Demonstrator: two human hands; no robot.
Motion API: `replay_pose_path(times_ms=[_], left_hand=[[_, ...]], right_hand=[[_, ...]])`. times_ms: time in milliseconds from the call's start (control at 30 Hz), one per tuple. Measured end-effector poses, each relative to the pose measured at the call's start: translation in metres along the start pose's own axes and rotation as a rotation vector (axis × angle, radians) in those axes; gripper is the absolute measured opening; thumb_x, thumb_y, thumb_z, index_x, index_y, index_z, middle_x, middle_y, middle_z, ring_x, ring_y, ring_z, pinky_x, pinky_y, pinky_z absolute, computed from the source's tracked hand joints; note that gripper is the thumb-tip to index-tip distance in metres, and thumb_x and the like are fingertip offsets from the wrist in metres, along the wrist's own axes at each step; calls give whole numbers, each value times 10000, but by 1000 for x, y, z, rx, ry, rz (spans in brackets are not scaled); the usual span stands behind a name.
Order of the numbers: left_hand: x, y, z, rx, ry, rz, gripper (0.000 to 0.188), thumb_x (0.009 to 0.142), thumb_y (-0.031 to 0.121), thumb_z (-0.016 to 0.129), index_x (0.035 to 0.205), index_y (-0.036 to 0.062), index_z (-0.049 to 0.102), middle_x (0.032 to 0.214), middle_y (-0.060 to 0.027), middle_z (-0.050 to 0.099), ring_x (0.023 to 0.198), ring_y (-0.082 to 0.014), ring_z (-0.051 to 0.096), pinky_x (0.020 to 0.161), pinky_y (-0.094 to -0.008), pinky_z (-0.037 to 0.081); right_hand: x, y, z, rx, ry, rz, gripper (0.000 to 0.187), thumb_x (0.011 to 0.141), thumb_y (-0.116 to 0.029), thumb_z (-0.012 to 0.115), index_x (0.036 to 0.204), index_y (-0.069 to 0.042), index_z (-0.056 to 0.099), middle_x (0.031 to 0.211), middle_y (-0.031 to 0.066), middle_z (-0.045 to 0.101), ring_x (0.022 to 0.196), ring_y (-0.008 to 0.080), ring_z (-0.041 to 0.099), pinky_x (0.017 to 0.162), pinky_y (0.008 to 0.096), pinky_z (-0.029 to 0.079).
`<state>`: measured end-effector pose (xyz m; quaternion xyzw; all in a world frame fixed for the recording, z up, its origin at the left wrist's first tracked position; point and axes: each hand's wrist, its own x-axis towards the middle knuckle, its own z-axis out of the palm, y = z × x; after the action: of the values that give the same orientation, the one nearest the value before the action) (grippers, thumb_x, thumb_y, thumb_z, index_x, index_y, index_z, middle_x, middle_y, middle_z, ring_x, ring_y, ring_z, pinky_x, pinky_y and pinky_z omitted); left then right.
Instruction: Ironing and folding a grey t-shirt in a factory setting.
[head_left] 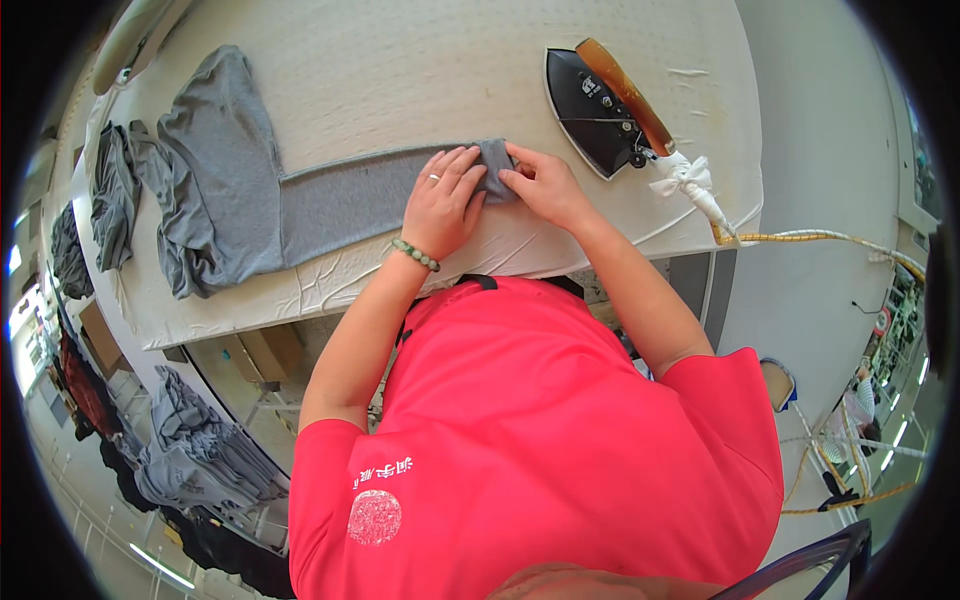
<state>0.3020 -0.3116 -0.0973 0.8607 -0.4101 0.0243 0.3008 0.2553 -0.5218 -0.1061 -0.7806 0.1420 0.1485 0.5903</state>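
A grey knit garment (225,160) lies on the white padded table, its body bunched at the left. One long sleeve (345,200) stretches flat toward the right, ending in a cuff (494,165). My left hand (442,200), with a ring and a green bead bracelet, rests on the sleeve just short of the cuff, fingers laid out over the cloth. At the cuff's right end, my right hand (548,188) pinches the edge between thumb and fingers. The underside of the cuff is hidden.
A clothes iron (600,110) with a brown handle stands to the right beyond my right hand. Its white-wrapped hose (700,195) runs off the right edge. More grey garments (205,450) hang below left of the table (420,75); dark cloth (115,195) bunches at its left edge.
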Motion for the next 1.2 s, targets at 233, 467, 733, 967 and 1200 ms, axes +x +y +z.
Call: replay_pose_path(times_ms=[233,467,733,967,1200], left_hand=[[4,8,12,78,6,-9,459,869,130,694,1317,47,638,1418,-109,605,1306,-271,570,1148,-460,408],[9,9,23,176,-6,-19,471,891,154,670,1350,60,628,1381,-94,613,1276,-255,576,1123,-457,416],[17,21,25,185,10,-74,488,894,186,670,1369,84,618,1343,-78,597,1271,-250,551,1124,-443,398],[17,26,16,130,-5,-136,515,838,117,660,1352,87,630,1338,-75,595,1266,-253,551,1124,-442,392],[11,22,27,114,79,-160,517,851,72,639,1367,94,625,1365,-68,594,1273,-256,559,1090,-429,403]], right_hand=[[-7,-8,3,-124,15,-24,442,943,-122,707,1371,-32,638,775,45,670,655,112,606,616,296,490],[-30,-8,6,-402,235,-329,163,934,-139,702,1072,-72,649,893,139,723,745,318,717,653,425,551],[-31,-14,-6,-636,30,-52,155,900,-137,726,1042,-104,670,927,100,713,831,303,711,701,423,551],[-2,-81,-117,-934,567,-638,390,897,-162,721,1273,-104,636,1042,90,720,982,308,689,843,417,556],[22,-74,-121,-939,486,-66,514,921,-341,715,1348,-75,608,1026,112,733,1012,341,700,876,437,555]])
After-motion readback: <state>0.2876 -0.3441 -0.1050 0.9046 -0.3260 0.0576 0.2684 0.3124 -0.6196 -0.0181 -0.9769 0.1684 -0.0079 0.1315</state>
